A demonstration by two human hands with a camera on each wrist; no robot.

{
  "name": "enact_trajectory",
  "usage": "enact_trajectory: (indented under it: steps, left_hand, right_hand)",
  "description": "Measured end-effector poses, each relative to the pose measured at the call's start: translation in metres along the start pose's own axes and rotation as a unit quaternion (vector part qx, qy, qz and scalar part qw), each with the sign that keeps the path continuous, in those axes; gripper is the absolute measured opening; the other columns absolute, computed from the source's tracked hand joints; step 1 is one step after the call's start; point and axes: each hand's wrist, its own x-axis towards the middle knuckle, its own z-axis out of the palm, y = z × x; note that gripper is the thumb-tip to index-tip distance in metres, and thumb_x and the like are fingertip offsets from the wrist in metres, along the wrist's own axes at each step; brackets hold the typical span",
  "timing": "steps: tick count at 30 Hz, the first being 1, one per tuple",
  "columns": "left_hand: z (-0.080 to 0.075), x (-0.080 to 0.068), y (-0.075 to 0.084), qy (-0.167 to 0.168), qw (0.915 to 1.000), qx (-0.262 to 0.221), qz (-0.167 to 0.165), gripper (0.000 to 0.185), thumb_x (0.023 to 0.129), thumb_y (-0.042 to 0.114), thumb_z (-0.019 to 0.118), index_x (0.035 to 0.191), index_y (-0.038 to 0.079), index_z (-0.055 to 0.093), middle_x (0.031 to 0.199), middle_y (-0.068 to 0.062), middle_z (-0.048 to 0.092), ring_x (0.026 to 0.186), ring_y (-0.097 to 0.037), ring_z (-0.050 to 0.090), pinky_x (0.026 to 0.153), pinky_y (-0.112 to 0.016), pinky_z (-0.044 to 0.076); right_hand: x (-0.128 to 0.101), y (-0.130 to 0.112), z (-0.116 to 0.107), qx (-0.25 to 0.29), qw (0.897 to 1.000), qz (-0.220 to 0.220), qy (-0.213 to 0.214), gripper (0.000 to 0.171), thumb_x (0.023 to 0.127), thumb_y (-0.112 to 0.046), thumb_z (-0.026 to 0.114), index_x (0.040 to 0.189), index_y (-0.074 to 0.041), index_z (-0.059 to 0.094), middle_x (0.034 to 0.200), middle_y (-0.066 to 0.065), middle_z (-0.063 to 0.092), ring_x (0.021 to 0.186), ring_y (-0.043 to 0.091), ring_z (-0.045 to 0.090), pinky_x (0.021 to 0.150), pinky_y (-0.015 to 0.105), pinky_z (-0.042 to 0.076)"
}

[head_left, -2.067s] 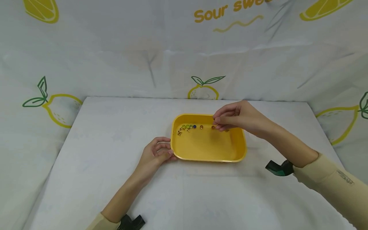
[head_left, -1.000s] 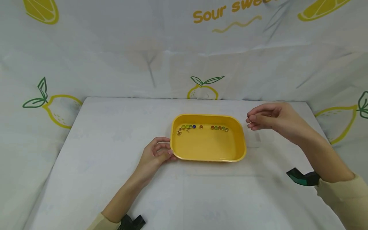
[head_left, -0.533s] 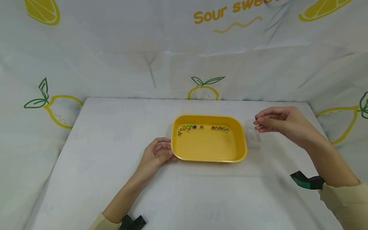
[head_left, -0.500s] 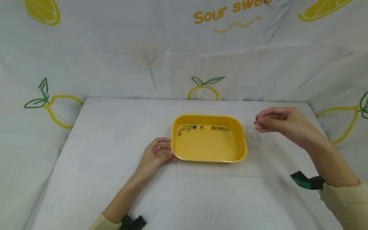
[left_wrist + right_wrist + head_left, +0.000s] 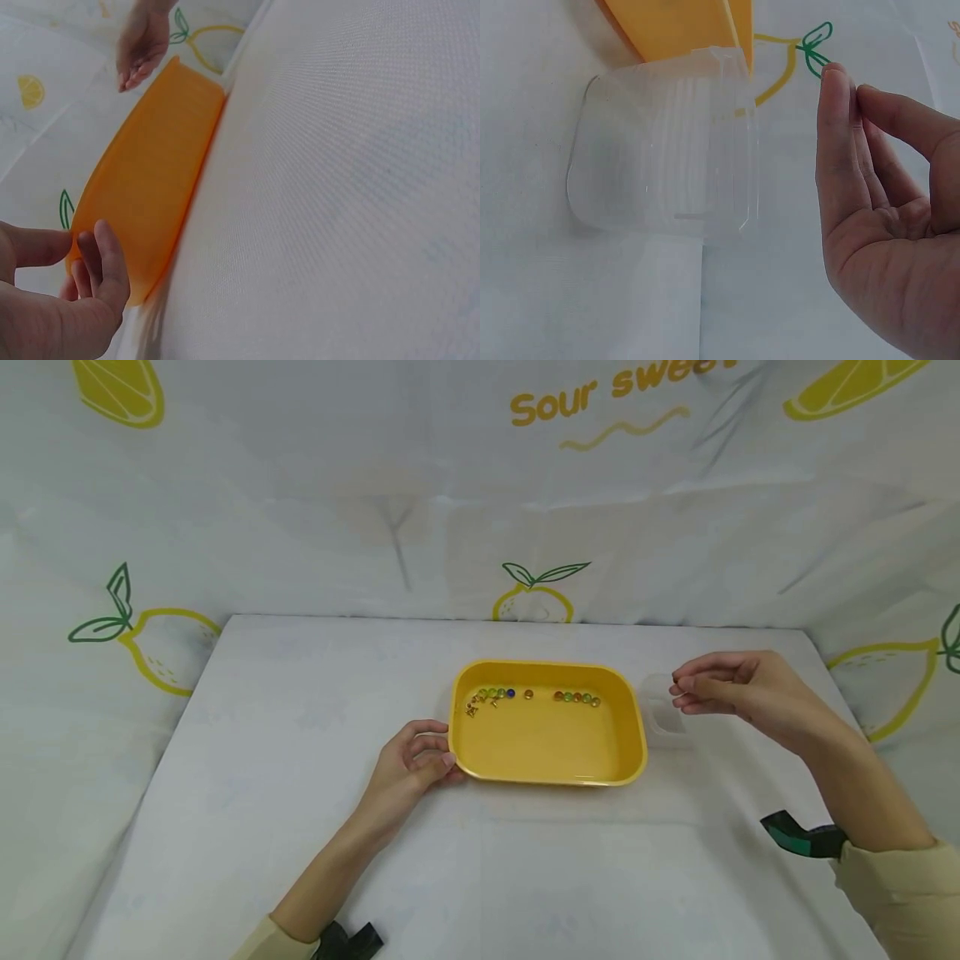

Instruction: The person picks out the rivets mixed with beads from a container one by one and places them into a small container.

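Beyond our hands, we see a white lemon-print backdrop (image 5: 315, 510) reading "Sour sweet" behind the white tabletop (image 5: 285, 727); black straps (image 5: 798, 842) sit at our wrists.

The yellow tray (image 5: 550, 752) is a shallow rectangular plastic one with rounded corners, sitting flat on the white cloth. Along its far inner edge there's a row of little beads (image 5: 576, 697), green, orange and a blue one, plus a few tiny gold bits (image 5: 472, 707) bunched near the left end. Just beside the tray's right end sits a clear box (image 5: 667, 146), see-through plastic, rounded corners, open side up, pretty hard to spot from the head view. Can't tell if there's anything in it.
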Motion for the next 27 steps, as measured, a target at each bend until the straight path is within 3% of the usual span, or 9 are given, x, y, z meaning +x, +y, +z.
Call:
enact_trajectory:
  steps: [7,19,27]
  left_hand:
    - [0.000,0.000,0.000,0.002,1.0000,-0.003,-0.001,0.051,0.099,-0.007,0.065,0.147,0.001,0.048,0.114,-0.007,0.062,0.094,-0.014,0.077,0.094,-0.036,0.067]
    - [0.001,0.000,0.000,0.000,1.0000,0.000,-0.001,0.051,0.099,-0.007,0.065,0.147,0.001,0.048,0.115,-0.009,0.062,0.093,-0.014,0.077,0.093,-0.034,0.067]
    - [0.001,0.000,0.000,0.002,1.0000,-0.002,0.000,0.051,0.099,-0.007,0.065,0.147,0.002,0.048,0.115,-0.009,0.062,0.093,-0.015,0.077,0.093,-0.034,0.067]
  right_hand:
    - [0.003,0.007,-0.001,-0.008,1.000,0.026,0.001,0.021,0.107,-0.013,0.068,0.123,-0.001,0.073,0.103,-0.006,0.084,0.092,0.015,0.083,0.082,0.028,0.067]
    - [0.002,0.015,-0.003,-0.030,0.998,0.057,0.007,0.043,0.107,-0.024,0.070,0.134,0.009,0.064,0.103,-0.007,0.084,0.095,0.017,0.084,0.084,0.031,0.067]
    - [0.001,0.018,-0.005,-0.023,0.998,0.052,-0.005,0.034,0.107,-0.019,0.069,0.127,0.008,0.068,0.103,-0.004,0.084,0.095,0.020,0.084,0.085,0.035,0.067]
